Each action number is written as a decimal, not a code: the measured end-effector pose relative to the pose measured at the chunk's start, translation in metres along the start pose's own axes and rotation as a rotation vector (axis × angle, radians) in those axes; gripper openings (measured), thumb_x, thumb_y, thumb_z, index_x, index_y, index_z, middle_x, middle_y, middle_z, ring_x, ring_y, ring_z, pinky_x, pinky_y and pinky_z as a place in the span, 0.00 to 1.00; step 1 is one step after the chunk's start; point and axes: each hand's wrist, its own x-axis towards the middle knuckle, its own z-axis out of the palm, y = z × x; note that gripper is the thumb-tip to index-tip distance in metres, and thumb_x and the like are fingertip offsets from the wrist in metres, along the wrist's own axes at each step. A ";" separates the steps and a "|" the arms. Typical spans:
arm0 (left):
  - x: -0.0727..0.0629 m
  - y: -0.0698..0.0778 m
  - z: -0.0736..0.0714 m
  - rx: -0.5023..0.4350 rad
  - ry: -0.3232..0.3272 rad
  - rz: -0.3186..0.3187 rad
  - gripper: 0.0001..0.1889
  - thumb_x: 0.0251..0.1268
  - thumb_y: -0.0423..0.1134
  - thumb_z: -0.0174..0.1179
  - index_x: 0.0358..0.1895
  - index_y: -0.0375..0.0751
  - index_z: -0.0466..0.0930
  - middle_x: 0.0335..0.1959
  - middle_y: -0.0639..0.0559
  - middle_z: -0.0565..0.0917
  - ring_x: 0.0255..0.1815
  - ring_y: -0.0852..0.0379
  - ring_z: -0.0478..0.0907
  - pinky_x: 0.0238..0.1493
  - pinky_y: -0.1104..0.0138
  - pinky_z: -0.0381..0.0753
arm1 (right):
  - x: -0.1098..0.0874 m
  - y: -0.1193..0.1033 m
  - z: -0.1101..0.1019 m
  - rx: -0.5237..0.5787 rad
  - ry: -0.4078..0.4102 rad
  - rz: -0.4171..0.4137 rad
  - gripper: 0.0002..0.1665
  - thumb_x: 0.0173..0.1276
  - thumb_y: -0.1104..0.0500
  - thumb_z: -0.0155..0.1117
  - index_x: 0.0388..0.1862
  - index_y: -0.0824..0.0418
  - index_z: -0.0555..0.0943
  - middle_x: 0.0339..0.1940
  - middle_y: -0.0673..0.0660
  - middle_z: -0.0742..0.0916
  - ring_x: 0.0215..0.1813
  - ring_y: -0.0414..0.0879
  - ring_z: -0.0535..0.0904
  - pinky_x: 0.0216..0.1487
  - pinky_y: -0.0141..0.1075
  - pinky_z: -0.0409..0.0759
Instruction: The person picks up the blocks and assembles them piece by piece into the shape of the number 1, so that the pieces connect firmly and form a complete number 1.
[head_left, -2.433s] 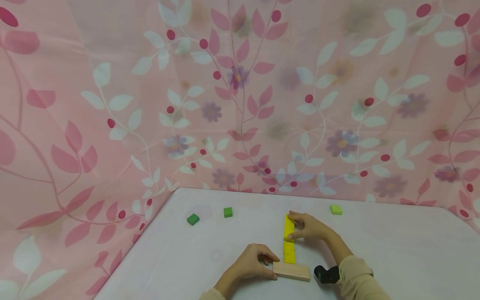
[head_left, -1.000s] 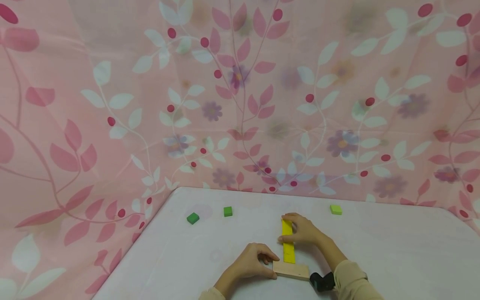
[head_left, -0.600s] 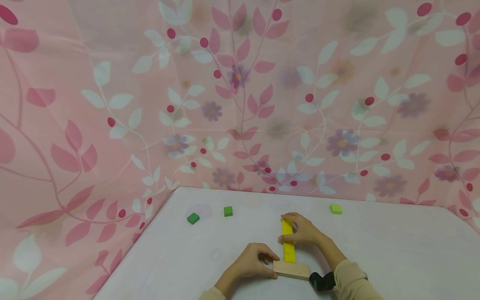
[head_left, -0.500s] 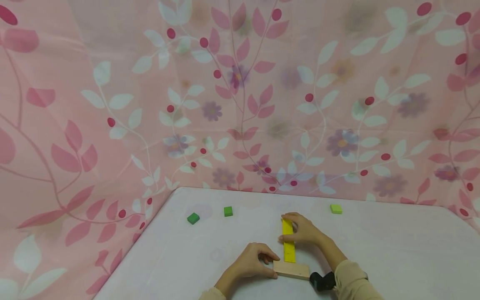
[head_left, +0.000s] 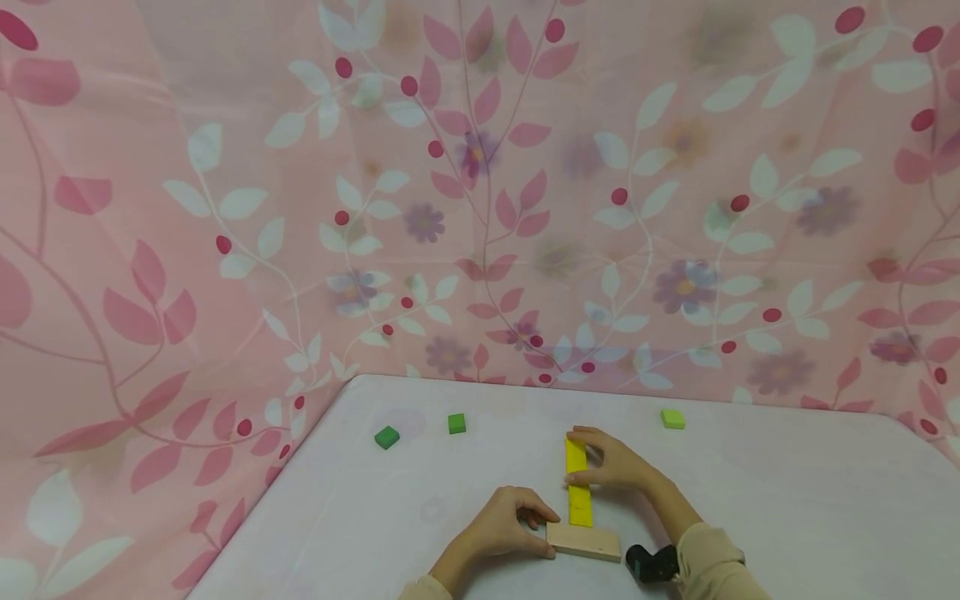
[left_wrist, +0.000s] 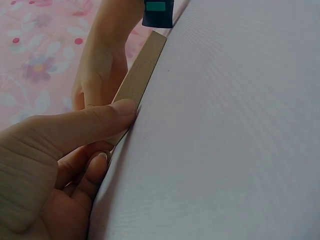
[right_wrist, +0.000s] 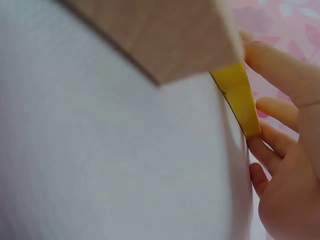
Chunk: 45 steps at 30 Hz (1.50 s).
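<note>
Two yellow blocks lie end to end in a strip running away from me in the head view. On the far yellow block (head_left: 576, 454) my right hand (head_left: 618, 462) has its thumb at the near end and its fingers at the far end, holding it. The near yellow block (head_left: 581, 507) meets a plain wooden block (head_left: 583, 542) set crosswise, making an upside-down T. My left hand (head_left: 504, 525) pinches that wooden block's left end between thumb and fingers; the left wrist view shows the thumb on the wood (left_wrist: 142, 67). In the right wrist view the wooden block partly hides the yellow strip (right_wrist: 240, 100).
Two dark green blocks, a left one (head_left: 387, 437) and a right one (head_left: 457, 423), lie at the back left of the white table (head_left: 360, 517). A light green block (head_left: 672, 419) lies at the back right. A black wrist camera (head_left: 651, 563) sits beside the wooden block's right end.
The far yellow block has moved slightly nearer and left, lining up against the near one. My right hand shifted left with it, then eased slightly right. My left hand stayed put on the wooden block.
</note>
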 end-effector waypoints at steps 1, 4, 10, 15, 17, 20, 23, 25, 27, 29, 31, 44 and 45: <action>0.000 0.000 0.000 0.001 0.001 0.000 0.16 0.41 0.31 0.74 0.39 0.37 0.86 0.32 0.61 0.84 0.29 0.72 0.74 0.34 0.75 0.78 | 0.000 0.001 -0.001 0.015 -0.008 0.000 0.45 0.52 0.44 0.72 0.63 0.67 0.71 0.67 0.69 0.69 0.68 0.67 0.60 0.64 0.63 0.56; -0.001 0.000 0.000 0.001 0.002 -0.004 0.16 0.41 0.31 0.74 0.39 0.37 0.86 0.32 0.61 0.84 0.29 0.72 0.74 0.34 0.75 0.77 | -0.002 0.001 -0.002 0.050 -0.030 -0.001 0.45 0.53 0.44 0.72 0.64 0.67 0.70 0.68 0.70 0.67 0.69 0.67 0.58 0.65 0.63 0.55; -0.002 0.001 -0.001 0.001 0.002 0.001 0.16 0.41 0.31 0.74 0.39 0.36 0.86 0.33 0.61 0.84 0.29 0.71 0.74 0.35 0.75 0.78 | -0.004 0.000 -0.006 0.061 -0.070 -0.022 0.45 0.56 0.45 0.69 0.66 0.69 0.68 0.69 0.72 0.64 0.70 0.69 0.55 0.65 0.63 0.54; -0.002 0.001 0.000 0.002 0.007 0.016 0.16 0.40 0.31 0.75 0.38 0.36 0.86 0.33 0.59 0.84 0.29 0.71 0.74 0.35 0.75 0.78 | -0.006 0.000 -0.009 0.071 -0.113 -0.002 0.47 0.56 0.44 0.69 0.68 0.67 0.65 0.72 0.71 0.60 0.71 0.69 0.52 0.66 0.64 0.49; -0.002 0.001 0.001 -0.002 0.009 0.015 0.16 0.40 0.31 0.75 0.38 0.36 0.86 0.33 0.59 0.84 0.29 0.72 0.74 0.35 0.75 0.78 | -0.007 0.001 -0.010 0.070 -0.124 0.005 0.47 0.56 0.44 0.69 0.68 0.66 0.65 0.72 0.70 0.60 0.71 0.69 0.51 0.65 0.65 0.49; -0.002 0.001 0.001 0.000 0.011 0.020 0.16 0.40 0.31 0.75 0.38 0.36 0.86 0.33 0.59 0.84 0.29 0.72 0.75 0.34 0.74 0.78 | -0.007 0.001 -0.010 0.067 -0.125 0.013 0.47 0.56 0.44 0.69 0.68 0.66 0.65 0.72 0.69 0.61 0.71 0.69 0.52 0.65 0.65 0.49; -0.002 0.001 0.001 0.002 0.012 0.020 0.16 0.40 0.31 0.75 0.38 0.36 0.86 0.33 0.59 0.84 0.29 0.71 0.74 0.34 0.74 0.78 | -0.006 0.002 -0.010 0.076 -0.118 0.022 0.47 0.55 0.45 0.70 0.68 0.65 0.66 0.71 0.69 0.62 0.71 0.68 0.52 0.65 0.65 0.50; -0.002 0.001 0.001 0.005 0.012 0.019 0.16 0.40 0.31 0.75 0.38 0.36 0.86 0.32 0.60 0.84 0.29 0.72 0.74 0.35 0.74 0.78 | -0.006 0.003 -0.009 0.085 -0.113 0.026 0.47 0.55 0.45 0.70 0.68 0.65 0.66 0.71 0.69 0.62 0.71 0.68 0.52 0.66 0.64 0.50; -0.002 0.002 0.001 0.003 0.012 0.016 0.16 0.40 0.31 0.75 0.38 0.36 0.86 0.32 0.60 0.84 0.29 0.72 0.74 0.35 0.74 0.78 | -0.006 0.005 -0.009 0.094 -0.108 0.025 0.47 0.55 0.45 0.70 0.68 0.65 0.66 0.71 0.69 0.63 0.71 0.68 0.53 0.66 0.64 0.50; -0.002 0.002 0.001 0.002 0.013 0.014 0.16 0.40 0.31 0.75 0.38 0.36 0.86 0.32 0.60 0.84 0.29 0.72 0.74 0.35 0.74 0.78 | -0.006 0.006 -0.009 0.106 -0.102 0.018 0.46 0.55 0.46 0.70 0.68 0.66 0.66 0.71 0.69 0.63 0.71 0.68 0.53 0.66 0.63 0.50; -0.003 0.003 0.001 0.001 0.012 0.011 0.16 0.40 0.31 0.75 0.38 0.36 0.86 0.32 0.60 0.84 0.29 0.71 0.74 0.35 0.74 0.78 | -0.006 0.007 -0.009 0.108 -0.095 0.008 0.46 0.55 0.46 0.70 0.67 0.66 0.66 0.71 0.69 0.64 0.71 0.68 0.53 0.66 0.63 0.50; -0.001 0.004 -0.001 -0.011 0.009 0.001 0.16 0.41 0.30 0.74 0.38 0.35 0.86 0.33 0.58 0.84 0.29 0.71 0.74 0.35 0.75 0.78 | -0.004 0.010 -0.014 0.148 -0.087 -0.043 0.42 0.58 0.51 0.68 0.66 0.71 0.66 0.68 0.71 0.67 0.70 0.67 0.57 0.67 0.60 0.52; -0.001 0.004 -0.001 -0.008 0.009 0.004 0.16 0.41 0.30 0.74 0.38 0.35 0.86 0.33 0.59 0.84 0.29 0.71 0.74 0.35 0.75 0.78 | -0.004 0.009 -0.014 0.135 -0.076 -0.038 0.43 0.58 0.49 0.68 0.66 0.71 0.66 0.67 0.71 0.68 0.69 0.67 0.58 0.66 0.60 0.53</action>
